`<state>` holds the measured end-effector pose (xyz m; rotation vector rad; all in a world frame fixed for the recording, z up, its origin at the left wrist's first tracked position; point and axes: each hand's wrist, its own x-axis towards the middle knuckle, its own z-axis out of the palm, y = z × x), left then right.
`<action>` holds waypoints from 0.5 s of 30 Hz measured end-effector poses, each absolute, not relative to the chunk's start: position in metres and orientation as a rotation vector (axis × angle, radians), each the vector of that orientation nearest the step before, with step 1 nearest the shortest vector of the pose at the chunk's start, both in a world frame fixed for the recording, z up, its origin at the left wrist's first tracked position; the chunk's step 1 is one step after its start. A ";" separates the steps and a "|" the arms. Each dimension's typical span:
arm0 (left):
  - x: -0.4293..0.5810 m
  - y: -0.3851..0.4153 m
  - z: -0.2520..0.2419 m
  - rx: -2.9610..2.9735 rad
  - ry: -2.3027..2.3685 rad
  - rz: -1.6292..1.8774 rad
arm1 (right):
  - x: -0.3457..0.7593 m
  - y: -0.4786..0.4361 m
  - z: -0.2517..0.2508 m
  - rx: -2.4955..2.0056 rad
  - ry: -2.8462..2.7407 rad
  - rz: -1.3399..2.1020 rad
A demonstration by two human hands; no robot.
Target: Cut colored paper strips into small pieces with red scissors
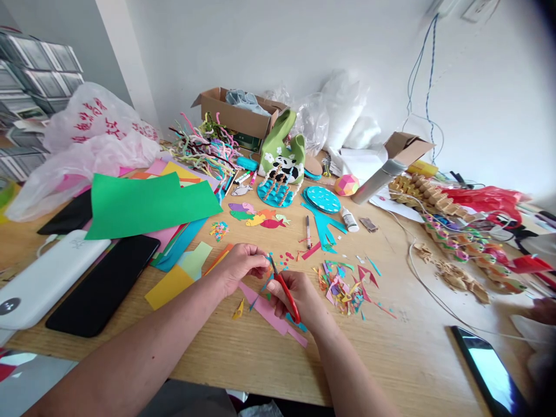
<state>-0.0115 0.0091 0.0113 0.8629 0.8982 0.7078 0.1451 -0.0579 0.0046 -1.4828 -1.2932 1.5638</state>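
My right hand holds red-handled scissors, its fingers in and around the loops. The blades point up and away from me, toward my left hand. Thumb and fingers of my left hand are pinched at a small bit of blue paper by the scissor tips; most of it is hidden. Under and between the hands lie a pink paper strip and a yellow paper scrap. Beyond them are small red paper dots and several cut-out paper fish.
A pile of paper scraps lies right of my hands. Green sheets, a black phone and a white power bank are at left. Another phone and a white cable are at right. A pen and glue bottle stand beyond.
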 end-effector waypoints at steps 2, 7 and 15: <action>-0.012 0.009 0.011 0.857 0.891 0.709 | 0.145 -0.058 0.005 -1.479 -1.292 1.566; -0.012 0.009 0.009 0.857 0.858 0.739 | 0.144 -0.057 0.006 -1.511 -1.271 1.563; -0.011 0.009 0.010 0.914 0.884 0.725 | 0.146 -0.058 0.004 -1.471 -1.282 1.569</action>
